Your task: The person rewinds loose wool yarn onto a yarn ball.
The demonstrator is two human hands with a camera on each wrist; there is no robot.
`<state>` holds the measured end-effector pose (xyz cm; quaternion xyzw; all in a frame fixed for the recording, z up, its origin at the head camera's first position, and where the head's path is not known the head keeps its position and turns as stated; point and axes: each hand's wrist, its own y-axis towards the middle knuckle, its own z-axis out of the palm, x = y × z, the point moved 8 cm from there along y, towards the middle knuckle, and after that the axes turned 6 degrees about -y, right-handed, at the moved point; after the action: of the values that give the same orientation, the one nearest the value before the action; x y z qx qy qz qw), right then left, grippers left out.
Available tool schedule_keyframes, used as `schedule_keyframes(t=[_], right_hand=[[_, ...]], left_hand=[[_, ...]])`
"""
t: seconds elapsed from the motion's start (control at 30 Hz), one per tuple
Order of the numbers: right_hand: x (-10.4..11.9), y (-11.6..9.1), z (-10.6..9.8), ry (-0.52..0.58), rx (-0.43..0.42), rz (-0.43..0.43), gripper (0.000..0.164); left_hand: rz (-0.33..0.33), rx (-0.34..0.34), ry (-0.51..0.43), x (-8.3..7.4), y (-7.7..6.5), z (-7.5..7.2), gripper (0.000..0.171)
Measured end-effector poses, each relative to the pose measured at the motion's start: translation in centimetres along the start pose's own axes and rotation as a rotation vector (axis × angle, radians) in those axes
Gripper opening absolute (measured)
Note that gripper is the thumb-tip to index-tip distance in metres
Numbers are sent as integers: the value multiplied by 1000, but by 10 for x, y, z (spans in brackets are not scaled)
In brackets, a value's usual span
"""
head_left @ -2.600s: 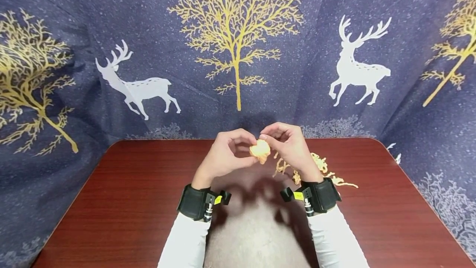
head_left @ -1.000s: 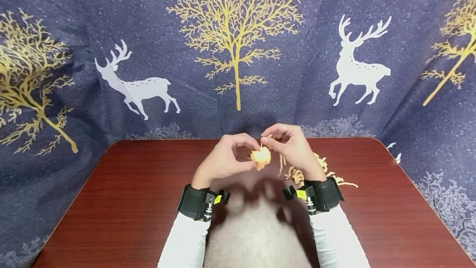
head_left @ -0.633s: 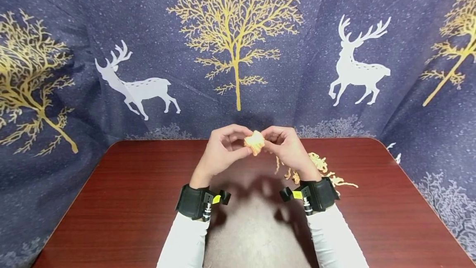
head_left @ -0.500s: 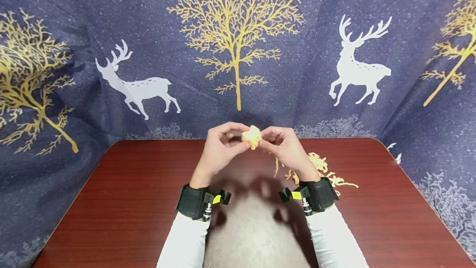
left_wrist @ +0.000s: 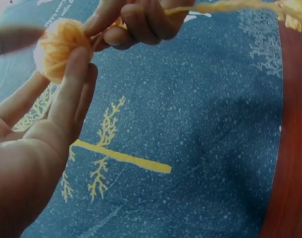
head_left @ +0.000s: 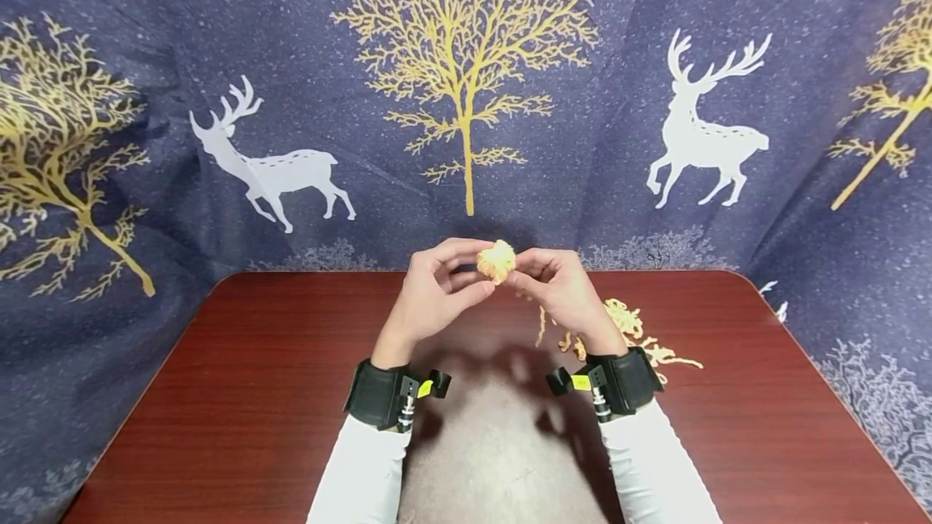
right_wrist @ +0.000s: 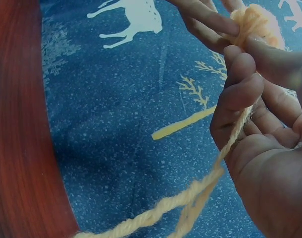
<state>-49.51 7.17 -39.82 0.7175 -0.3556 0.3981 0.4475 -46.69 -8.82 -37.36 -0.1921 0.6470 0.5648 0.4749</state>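
Note:
A small ball of yellow-orange yarn (head_left: 497,261) is held up above the far part of the table. My left hand (head_left: 431,288) grips it between thumb and fingers from the left. In the left wrist view the wound strands of the yarn ball (left_wrist: 59,52) show between the fingertips. My right hand (head_left: 564,289) is at the ball's right side, its thumb and fingertips right by the ball. A yarn strand (right_wrist: 237,130) runs through the curled fingers of the right hand (right_wrist: 270,144) and trails down from the palm.
Loose yarn (head_left: 624,318) lies in a tangle on the reddish-brown table (head_left: 269,395), partly hidden behind the right wrist. A dark blue cloth (head_left: 408,184) with deer and trees hangs right behind the table's far edge.
The right hand was drawing a strand up from the ball about a second ago; now its fingertips are back at the ball. The ball has risen slightly and been turned in the left hand.

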Motion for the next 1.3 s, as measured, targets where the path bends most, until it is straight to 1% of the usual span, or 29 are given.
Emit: schedule_keyframes(t=[0.1,0.27,0.37,0.47,0.6,0.67,0.77,0.83,0.9,0.97,1.07,1.13,1.2,1.27,1.3], right_hand=[[0,0,-1,3,-4,-9,13],[-2,1,-1,9,-5,-15,13],[-1,1,-1,-6,-5,-19,11],[2,0,-1,-60,1,-27,8],[9,-3,0,-155,23,-38,7],[14,-5,0,-186,34,-44,8],[21,-8,-1,-199,46,-62,9],[26,-9,-2,-191,48,-85,9],[29,-10,-4,-168,47,-111,9],[31,-11,-6,-133,45,-135,11],[32,-12,-11,-98,37,-151,12],[31,-12,-14,-90,29,-146,13],[31,-13,-16,-93,22,-141,13],[29,-12,-17,-86,18,-135,12],[28,-12,-16,-80,16,-137,12]], left_hand=[[23,10,45,-1,0,3,50],[105,-45,175,-6,1,3,42],[160,-69,232,-10,0,2,37],[212,-85,287,-13,-1,1,35],[265,-106,369,-13,-3,-2,35],[282,-110,410,-13,-3,-3,35],[291,-99,478,-12,-3,-5,34],[278,-75,517,-10,-2,-4,32],[243,-36,535,-7,-2,-3,31],[188,17,527,-2,-2,0,31],[77,135,458,5,-3,8,32],[0,221,367,10,-6,13,33],[-59,298,257,12,-8,19,33],[-77,341,139,10,-10,23,34],[-70,351,90,8,-11,24,34]])
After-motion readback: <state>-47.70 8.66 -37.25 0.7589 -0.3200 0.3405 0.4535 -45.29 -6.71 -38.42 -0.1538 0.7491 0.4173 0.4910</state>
